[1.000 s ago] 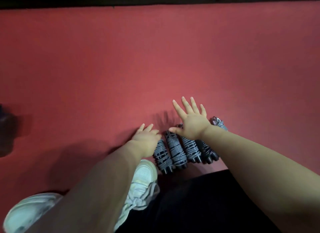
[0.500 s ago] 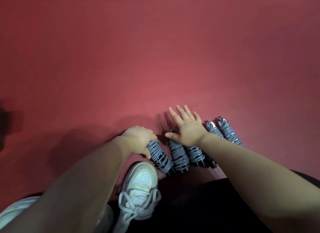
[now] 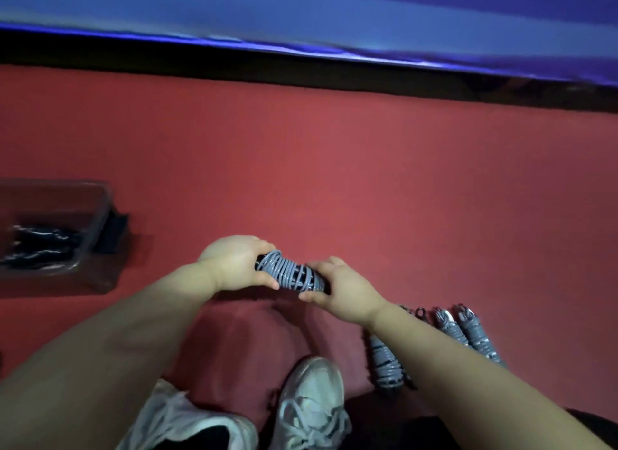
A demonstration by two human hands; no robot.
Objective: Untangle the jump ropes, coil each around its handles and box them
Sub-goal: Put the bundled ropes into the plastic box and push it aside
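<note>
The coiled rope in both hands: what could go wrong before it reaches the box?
1. The rope is held at its ends by the left hand and right hand; its grey coils may slip loose.
2. The box sits off to the left, so carrying it one-handed could unwind it.

Grey coiled jump rope held crosswise; other bundles lie rightward; box left.

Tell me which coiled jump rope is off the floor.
The coiled jump rope gripped at its ends by the left hand and right hand. The other coiled ropes lie on the red floor beside the right forearm.
</note>
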